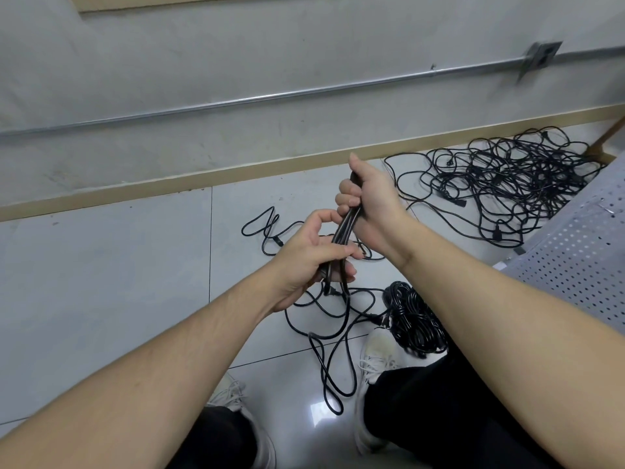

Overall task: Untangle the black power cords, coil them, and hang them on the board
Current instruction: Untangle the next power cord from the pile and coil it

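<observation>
Black cord, folded into a bundle of strands [343, 228], runs between both hands at the centre. The left hand [313, 262] curls its fingers round the bundle's lower end, thumb on top; loose cord [333, 336] trails from it to the tiled floor [101, 282] at six o'clock. The right hand [368, 201] grips the upper end, fingers wrapped tight. A coiled cord [414, 319] lies beside a white shoe [375, 360] at five o'clock. At two o'clock sprawls a tangled pile of cords [507, 184], near a perforated board [581, 252].

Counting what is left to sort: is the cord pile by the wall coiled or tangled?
Tangled: the cord pile sprawls in loose crossing loops on the floor.
</observation>
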